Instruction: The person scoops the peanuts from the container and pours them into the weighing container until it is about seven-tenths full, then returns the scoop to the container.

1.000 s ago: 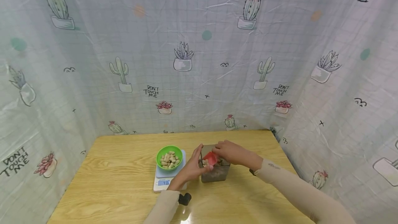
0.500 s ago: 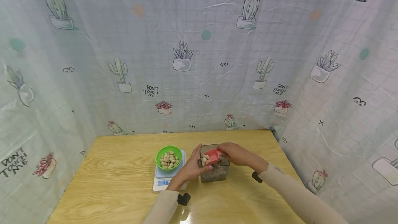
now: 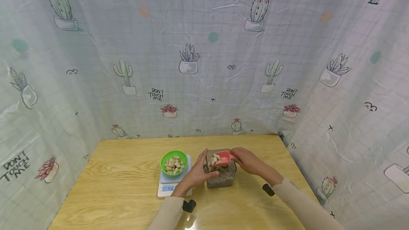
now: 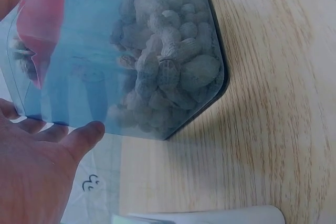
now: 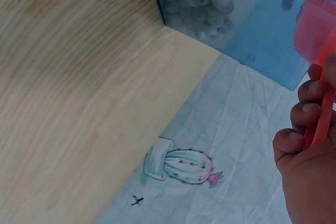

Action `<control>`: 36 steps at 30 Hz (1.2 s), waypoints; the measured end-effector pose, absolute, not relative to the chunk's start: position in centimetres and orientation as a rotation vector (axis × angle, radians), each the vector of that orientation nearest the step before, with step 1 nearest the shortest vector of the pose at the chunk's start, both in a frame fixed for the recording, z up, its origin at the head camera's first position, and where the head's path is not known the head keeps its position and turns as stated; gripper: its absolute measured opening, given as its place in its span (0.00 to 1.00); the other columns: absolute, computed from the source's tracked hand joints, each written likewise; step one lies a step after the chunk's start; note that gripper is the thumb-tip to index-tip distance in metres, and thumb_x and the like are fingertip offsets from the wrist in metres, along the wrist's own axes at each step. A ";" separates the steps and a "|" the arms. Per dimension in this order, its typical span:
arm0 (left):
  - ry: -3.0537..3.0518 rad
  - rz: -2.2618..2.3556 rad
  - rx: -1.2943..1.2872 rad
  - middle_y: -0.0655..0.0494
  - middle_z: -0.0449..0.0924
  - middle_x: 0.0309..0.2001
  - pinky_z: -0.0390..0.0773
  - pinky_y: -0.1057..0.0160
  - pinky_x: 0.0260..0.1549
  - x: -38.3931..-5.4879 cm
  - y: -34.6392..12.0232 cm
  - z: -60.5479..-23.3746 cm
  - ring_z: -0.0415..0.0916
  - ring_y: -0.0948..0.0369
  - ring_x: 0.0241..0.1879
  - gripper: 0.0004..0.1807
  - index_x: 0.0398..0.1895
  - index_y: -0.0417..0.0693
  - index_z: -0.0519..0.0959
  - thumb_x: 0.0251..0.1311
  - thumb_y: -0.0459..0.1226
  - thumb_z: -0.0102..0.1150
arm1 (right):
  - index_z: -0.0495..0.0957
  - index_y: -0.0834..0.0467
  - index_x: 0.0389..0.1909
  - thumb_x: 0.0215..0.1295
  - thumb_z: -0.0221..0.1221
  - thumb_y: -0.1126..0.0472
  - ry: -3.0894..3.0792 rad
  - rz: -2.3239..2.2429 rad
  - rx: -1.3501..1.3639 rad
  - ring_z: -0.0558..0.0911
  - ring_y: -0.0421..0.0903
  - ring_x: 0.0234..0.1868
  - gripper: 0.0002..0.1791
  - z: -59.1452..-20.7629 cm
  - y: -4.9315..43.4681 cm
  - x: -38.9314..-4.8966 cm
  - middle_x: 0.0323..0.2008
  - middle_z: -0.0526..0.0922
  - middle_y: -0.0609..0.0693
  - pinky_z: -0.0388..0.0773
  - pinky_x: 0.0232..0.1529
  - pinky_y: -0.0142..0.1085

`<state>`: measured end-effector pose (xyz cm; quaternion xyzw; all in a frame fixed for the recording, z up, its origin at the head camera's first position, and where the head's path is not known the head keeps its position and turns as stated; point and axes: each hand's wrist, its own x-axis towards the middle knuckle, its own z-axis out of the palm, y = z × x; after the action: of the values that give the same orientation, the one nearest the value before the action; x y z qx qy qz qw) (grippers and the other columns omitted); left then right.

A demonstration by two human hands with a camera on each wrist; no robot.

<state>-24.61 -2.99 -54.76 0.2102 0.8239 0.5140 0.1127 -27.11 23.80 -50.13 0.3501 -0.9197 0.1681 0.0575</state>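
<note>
A see-through plastic container (image 3: 220, 181) with unshelled peanuts (image 4: 170, 59) in its lower part stands on the table. My left hand (image 3: 196, 175) grips its left side near the rim, thumb toward the front. At the right rim, my right hand (image 3: 248, 160) holds a red scoop (image 3: 225, 157) by the handle, fingers wrapped round it in the right wrist view. The scoop's bowl is at the container's mouth, with several peanuts (image 3: 216, 159) at its left end. Left of the container, a green bowl (image 3: 163, 168) of peanuts sits on a white kitchen scale (image 3: 163, 193).
The scale's display (image 3: 168, 188) is lit, close to my left wrist. A wood-grain table (image 3: 121, 180) carries everything. Behind it and along the sides hangs a cactus-print curtain (image 3: 204, 113).
My right hand has drawn the scoop up and to the right inside the container; it now shows level near the rim with peanuts in it. My left hand has stayed in place.
</note>
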 end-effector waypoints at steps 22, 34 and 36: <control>2.594 1.511 0.642 0.46 0.37 0.80 0.59 0.31 0.65 -24.5 -4.9 -51.9 0.44 0.39 0.77 0.57 0.80 0.61 0.38 0.56 0.57 0.66 | 0.76 0.58 0.48 0.70 0.56 0.65 -2.577 0.479 1.057 0.81 0.49 0.43 0.08 -48.0 24.3 -26.8 0.41 0.82 0.52 0.78 0.45 0.45; 2.629 1.563 0.562 0.52 0.34 0.81 0.57 0.30 0.65 -24.2 -8.3 -50.1 0.42 0.41 0.78 0.55 0.79 0.69 0.37 0.58 0.53 0.66 | 0.76 0.57 0.48 0.73 0.54 0.62 -2.529 0.492 1.088 0.81 0.47 0.43 0.07 -46.0 23.1 -27.4 0.41 0.82 0.50 0.77 0.45 0.44; 2.662 1.546 0.568 0.52 0.35 0.81 0.58 0.30 0.65 -24.2 -8.9 -50.0 0.43 0.40 0.77 0.55 0.80 0.67 0.37 0.59 0.55 0.65 | 0.76 0.57 0.48 0.73 0.54 0.62 -2.538 0.492 1.090 0.81 0.48 0.44 0.08 -45.6 22.7 -27.4 0.41 0.82 0.51 0.77 0.46 0.45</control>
<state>-24.18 -8.92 -50.01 0.1815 0.8504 0.4938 0.0059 -27.37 22.67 -45.60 0.3831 -0.8919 0.1730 0.1670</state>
